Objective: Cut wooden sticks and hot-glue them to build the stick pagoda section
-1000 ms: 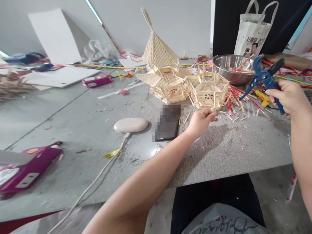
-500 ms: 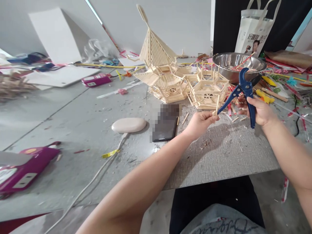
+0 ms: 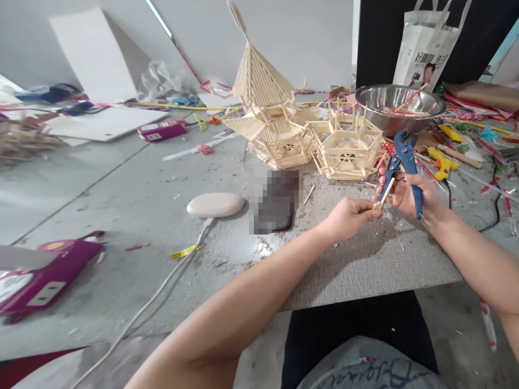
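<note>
My left hand (image 3: 354,217) is closed, pinching short wooden sticks (image 3: 386,193) that point up and to the right. My right hand (image 3: 421,194) is wrapped round a blue pipe cutter (image 3: 406,156), whose handles are now close together and whose curved jaw points up. The sticks sit just in front of the cutter's left handle. Behind the hands stands an open wooden stick framework (image 3: 347,148) with several upright posts. Left of it rises a stick-built pagoda model (image 3: 279,121) with a pointed roof.
A steel bowl (image 3: 399,111) with red sticks stands behind the cutter, near a yellow glue gun (image 3: 444,162). Left of my hands lie a dark phone (image 3: 275,202) and a pale oval device (image 3: 214,205) on a cable. Purple power strips (image 3: 52,270) sit farther left.
The cutter's handles have come closer together and it has dropped lower. My left hand has moved right and slightly down with the sticks, which are now tilted beside the cutter.
</note>
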Demonstrator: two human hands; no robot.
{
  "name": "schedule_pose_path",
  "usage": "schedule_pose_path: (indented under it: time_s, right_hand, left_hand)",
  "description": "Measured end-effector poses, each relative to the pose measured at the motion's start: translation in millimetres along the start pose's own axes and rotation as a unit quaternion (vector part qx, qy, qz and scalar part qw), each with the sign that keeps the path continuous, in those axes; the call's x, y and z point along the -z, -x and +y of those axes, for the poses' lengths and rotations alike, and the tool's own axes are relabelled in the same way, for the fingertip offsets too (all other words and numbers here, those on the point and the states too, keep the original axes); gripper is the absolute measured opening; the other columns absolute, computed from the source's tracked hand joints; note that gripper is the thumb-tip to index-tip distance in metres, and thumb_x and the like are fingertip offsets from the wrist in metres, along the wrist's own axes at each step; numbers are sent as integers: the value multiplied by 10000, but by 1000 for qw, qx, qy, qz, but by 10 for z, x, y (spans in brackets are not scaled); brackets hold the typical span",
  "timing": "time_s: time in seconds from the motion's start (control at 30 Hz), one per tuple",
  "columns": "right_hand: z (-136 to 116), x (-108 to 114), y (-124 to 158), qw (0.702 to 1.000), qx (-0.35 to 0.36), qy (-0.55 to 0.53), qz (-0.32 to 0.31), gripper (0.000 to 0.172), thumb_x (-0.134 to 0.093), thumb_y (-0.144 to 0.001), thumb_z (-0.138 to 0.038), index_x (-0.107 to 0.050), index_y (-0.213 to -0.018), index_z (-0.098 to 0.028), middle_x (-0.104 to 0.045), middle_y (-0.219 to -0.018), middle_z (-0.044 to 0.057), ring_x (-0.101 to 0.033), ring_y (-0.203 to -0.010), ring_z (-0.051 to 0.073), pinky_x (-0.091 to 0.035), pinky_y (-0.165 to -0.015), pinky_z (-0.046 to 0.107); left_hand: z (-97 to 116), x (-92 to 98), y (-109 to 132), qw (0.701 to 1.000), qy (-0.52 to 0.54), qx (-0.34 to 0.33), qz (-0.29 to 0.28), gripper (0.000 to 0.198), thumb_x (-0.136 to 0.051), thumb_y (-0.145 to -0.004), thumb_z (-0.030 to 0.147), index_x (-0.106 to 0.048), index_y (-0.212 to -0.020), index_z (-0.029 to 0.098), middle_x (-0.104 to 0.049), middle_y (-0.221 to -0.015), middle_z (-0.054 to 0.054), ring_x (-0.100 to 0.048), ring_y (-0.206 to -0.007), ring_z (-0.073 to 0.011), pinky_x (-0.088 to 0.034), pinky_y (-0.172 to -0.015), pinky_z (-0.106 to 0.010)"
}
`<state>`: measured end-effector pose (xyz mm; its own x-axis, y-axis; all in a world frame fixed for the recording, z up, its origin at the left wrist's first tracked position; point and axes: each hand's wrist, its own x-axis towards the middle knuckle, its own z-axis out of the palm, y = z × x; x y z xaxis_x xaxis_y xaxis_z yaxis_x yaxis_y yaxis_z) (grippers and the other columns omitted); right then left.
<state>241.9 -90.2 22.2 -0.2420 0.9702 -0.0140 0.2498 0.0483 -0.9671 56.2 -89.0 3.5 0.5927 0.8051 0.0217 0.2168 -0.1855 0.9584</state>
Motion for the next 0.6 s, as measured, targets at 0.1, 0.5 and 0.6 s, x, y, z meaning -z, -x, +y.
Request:
schedule_pose_path:
  time_s: [0.1,0.5,0.6]
  right_hand:
    - [12,15,15,999,21,-18,-18,512,-229,-796,-303,-429,-1253,-187,-606,-1022,108,-598,-870,219,-467,-738,405]
    - [42,55,15,874,108,442,173,631,-567,-682,-300,-395,-1271,-149,-525,-1181,153,-483,-1109,306,-383,-935,446]
    - [92,50,-3,873,99,446,169,622,-560,-689,-301,-392,-1271,-158,-528,-1172,154,-490,-1102,305,-395,-918,452]
  left_hand:
    - [0,72,-20,1000,-24,-10,3,205,-547,-741,329,-649,-680,163,-613,-629,4,-516,-591,-104,-411,-611,-251]
    - [-114,356,-78,948,-151,-66,273,257,-480,-777,345,-594,-635,164,-587,-577,4,-495,-579,-98,-381,-603,-234]
    - [-116,348,-74,947,-153,-63,275,265,-473,-777,362,-590,-643,165,-585,-576,1,-494,-569,-99,-375,-587,-232]
